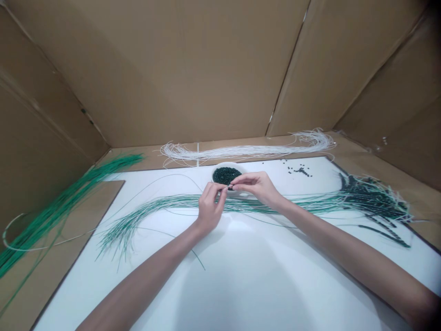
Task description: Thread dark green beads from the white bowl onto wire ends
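Note:
My left hand (210,205) is closed in a pinch on a thin pale strand (179,175), which arcs away to the left. Its tip meets the fingertips of my right hand (257,187), also pinched; whatever sits between those fingers is too small to make out. Just behind the fingertips stands a white bowl (214,171) filled with dark green or black beads (225,174). Under both wrists runs a bundle of green and white strands (172,202), with dark beads threaded on its right end (372,197).
A coil of white strands (248,151) lies along the back by the cardboard wall (193,69). Green strands (69,202) lean at the left. Loose dark beads (301,171) are scattered right of the bowl on the white board (237,276).

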The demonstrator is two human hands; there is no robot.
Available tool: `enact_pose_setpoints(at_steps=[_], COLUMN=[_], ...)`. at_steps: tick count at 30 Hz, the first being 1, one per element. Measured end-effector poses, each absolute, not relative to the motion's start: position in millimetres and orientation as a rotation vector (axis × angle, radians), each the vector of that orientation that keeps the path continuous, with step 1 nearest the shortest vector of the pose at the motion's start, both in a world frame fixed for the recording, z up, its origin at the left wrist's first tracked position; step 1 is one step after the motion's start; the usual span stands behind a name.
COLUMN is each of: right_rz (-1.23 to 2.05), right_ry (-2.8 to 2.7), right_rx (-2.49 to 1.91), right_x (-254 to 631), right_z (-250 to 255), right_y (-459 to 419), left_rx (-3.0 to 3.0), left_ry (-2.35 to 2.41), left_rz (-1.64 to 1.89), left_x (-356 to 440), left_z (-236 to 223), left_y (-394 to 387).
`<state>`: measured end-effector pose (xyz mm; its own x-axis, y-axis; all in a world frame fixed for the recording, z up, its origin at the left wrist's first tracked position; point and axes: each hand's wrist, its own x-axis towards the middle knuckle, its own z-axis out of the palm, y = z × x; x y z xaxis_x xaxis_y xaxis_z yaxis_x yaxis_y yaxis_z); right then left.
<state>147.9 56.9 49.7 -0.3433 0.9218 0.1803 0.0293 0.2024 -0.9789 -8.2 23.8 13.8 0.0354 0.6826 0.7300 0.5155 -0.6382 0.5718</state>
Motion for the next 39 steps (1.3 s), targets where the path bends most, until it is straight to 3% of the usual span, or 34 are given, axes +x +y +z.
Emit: enact_pose_setpoints(at_steps=[39], right_rz=[1.230], right_ry=[-1.604], right_rx=[-0.998], right_x=[145.7], right_z=[48.0], right_y=[54.8], left_rx=[2.145], left_ry=[1.206], left_rz=[1.657], left_x=[-8.0], left_z=[12.1], left_y=[24.5])
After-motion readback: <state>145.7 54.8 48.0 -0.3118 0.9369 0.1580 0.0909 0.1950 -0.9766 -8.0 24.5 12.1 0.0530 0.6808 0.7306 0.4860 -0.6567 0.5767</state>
